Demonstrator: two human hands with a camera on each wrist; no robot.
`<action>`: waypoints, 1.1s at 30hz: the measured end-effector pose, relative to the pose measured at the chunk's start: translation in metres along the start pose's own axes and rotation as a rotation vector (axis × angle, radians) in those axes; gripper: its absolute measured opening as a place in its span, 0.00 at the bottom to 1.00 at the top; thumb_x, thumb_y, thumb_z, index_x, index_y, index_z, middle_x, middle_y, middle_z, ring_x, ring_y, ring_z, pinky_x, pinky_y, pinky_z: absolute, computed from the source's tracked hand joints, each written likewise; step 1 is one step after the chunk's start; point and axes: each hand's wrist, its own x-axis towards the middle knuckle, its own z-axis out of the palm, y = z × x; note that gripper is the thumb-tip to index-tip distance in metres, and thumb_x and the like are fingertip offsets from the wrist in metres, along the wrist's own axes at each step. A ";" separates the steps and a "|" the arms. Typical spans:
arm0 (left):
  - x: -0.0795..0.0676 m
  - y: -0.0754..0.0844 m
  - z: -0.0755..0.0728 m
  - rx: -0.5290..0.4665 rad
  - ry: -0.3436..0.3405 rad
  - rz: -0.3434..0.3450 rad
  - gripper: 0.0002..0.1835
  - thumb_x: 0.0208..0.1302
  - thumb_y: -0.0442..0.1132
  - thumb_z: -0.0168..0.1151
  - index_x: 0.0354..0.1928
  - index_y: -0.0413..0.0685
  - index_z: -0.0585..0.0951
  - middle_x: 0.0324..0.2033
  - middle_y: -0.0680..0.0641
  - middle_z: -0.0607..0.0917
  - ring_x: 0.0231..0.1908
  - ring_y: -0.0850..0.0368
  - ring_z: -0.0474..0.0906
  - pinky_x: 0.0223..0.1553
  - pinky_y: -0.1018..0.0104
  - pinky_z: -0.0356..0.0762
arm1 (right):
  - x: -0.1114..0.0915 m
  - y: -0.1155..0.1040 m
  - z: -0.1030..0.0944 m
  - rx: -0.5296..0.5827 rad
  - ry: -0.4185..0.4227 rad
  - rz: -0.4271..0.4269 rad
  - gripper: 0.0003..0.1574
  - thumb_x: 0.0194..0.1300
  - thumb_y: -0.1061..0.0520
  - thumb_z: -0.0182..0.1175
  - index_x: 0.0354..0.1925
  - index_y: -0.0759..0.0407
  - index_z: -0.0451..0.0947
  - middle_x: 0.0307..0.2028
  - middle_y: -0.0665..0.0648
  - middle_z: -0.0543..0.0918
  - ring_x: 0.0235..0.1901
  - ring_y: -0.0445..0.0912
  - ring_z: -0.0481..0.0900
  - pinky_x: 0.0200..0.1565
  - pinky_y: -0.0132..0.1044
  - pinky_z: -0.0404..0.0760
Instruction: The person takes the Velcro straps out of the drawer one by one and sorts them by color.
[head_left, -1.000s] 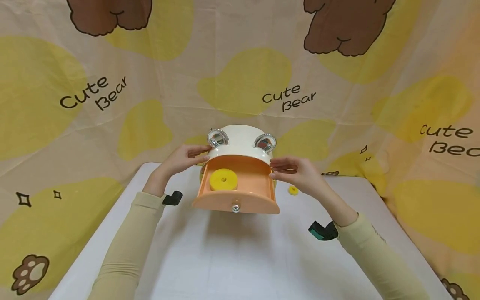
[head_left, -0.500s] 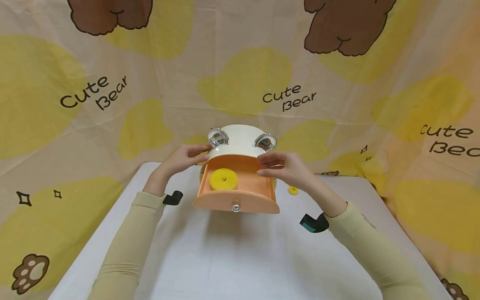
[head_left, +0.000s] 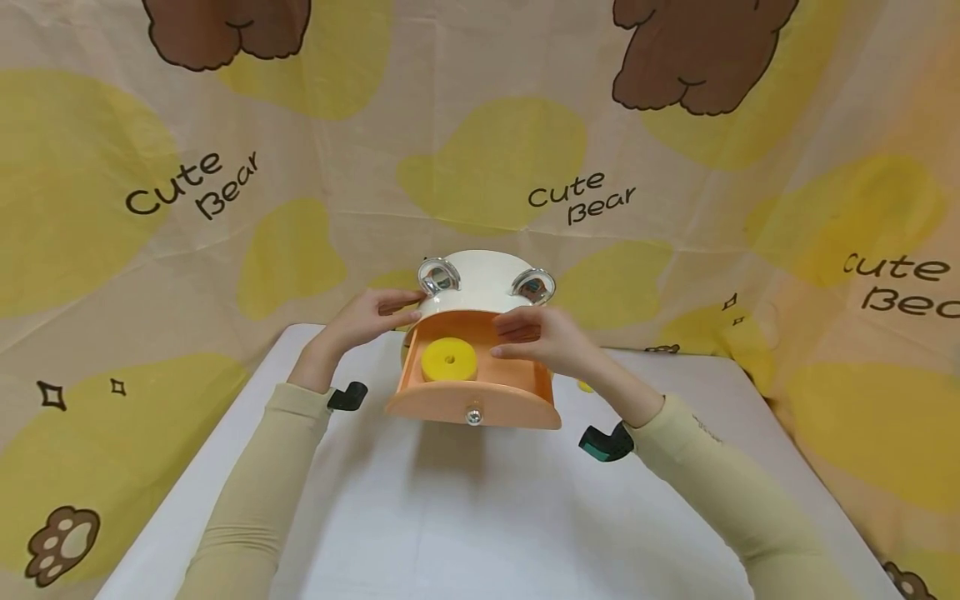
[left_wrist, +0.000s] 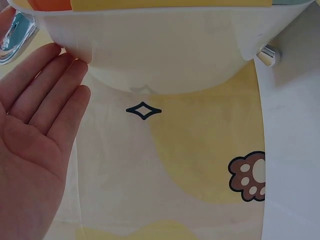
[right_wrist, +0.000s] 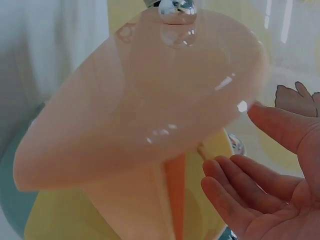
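backdrop cloth [head_left: 491,167]: beige with yellow patches, brown bears and "cute bear" lettering, hung behind a white-covered bench [head_left: 517,525]. box [head_left: 480,279], one: white domed top, two silver rings [head_left: 438,275] at its front corners, standing at the far part of the bench. drawer [head_left: 435,405], one: peach, projecting from the box towards the wearer, silver knob [head_left: 474,416] at the middle of its front. yellow disc [head_left: 459,372], one: round, with a central hole, lying flat inside the drawer, left half. small yellow piece [head_left: 585,386], one: on the bench right of the box, partly hidden behind the right forearm. left hand [head_left: 367,317]: fingers extended at the box's left side, grip loose, holding nothing. right hand [head_left: 551,337]: above the drawer's right half, grip parted between thumb and fingers, holding nothing; contact with the drawer cannot be told
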 end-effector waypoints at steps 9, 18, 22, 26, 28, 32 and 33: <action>0.001 0.000 0.000 -0.003 -0.005 0.000 0.30 0.62 0.53 0.62 0.64 0.51 0.73 0.63 0.45 0.74 0.64 0.45 0.69 0.60 0.49 0.71 | 0.012 0.003 0.019 0.000 -0.017 0.054 0.32 0.52 0.52 0.72 0.54 0.62 0.77 0.49 0.59 0.83 0.48 0.49 0.82 0.52 0.38 0.80; 0.001 -0.001 0.000 -0.002 0.002 -0.002 0.29 0.62 0.54 0.62 0.63 0.52 0.74 0.62 0.46 0.75 0.63 0.45 0.70 0.60 0.48 0.71 | 0.021 0.009 0.033 -0.023 -0.053 0.062 0.34 0.51 0.52 0.73 0.55 0.61 0.77 0.49 0.58 0.83 0.49 0.48 0.82 0.52 0.36 0.80; 0.000 0.000 0.000 0.002 0.003 -0.008 0.29 0.62 0.54 0.62 0.64 0.54 0.73 0.63 0.47 0.75 0.64 0.46 0.69 0.61 0.48 0.70 | 0.024 0.010 0.036 -0.068 -0.073 0.050 0.35 0.50 0.49 0.73 0.56 0.59 0.77 0.50 0.55 0.83 0.48 0.46 0.83 0.52 0.34 0.80; 0.000 -0.001 0.000 0.005 0.001 -0.017 0.28 0.63 0.52 0.62 0.64 0.54 0.73 0.63 0.46 0.74 0.64 0.46 0.69 0.61 0.48 0.70 | 0.028 0.011 0.040 -0.105 -0.092 0.029 0.37 0.50 0.48 0.74 0.57 0.57 0.76 0.51 0.54 0.83 0.48 0.45 0.82 0.52 0.33 0.80; 0.001 -0.002 0.000 0.002 -0.001 -0.019 0.28 0.64 0.49 0.61 0.64 0.51 0.72 0.63 0.45 0.74 0.64 0.44 0.68 0.61 0.48 0.70 | 0.029 0.011 0.041 -0.109 -0.095 0.022 0.38 0.49 0.47 0.74 0.58 0.57 0.75 0.52 0.53 0.82 0.50 0.45 0.81 0.52 0.34 0.80; 0.003 -0.002 0.001 -0.009 -0.004 -0.021 0.27 0.65 0.45 0.61 0.65 0.47 0.72 0.63 0.42 0.73 0.64 0.41 0.67 0.61 0.47 0.69 | 0.031 0.012 0.044 -0.125 -0.094 0.008 0.39 0.49 0.47 0.74 0.58 0.55 0.75 0.53 0.52 0.82 0.52 0.45 0.79 0.55 0.35 0.78; 0.003 -0.002 0.001 -0.011 -0.002 -0.015 0.27 0.65 0.46 0.61 0.64 0.47 0.72 0.63 0.42 0.73 0.64 0.41 0.67 0.61 0.48 0.70 | 0.032 0.012 0.045 -0.124 -0.095 0.004 0.39 0.49 0.48 0.74 0.58 0.55 0.75 0.53 0.52 0.81 0.52 0.45 0.79 0.55 0.36 0.78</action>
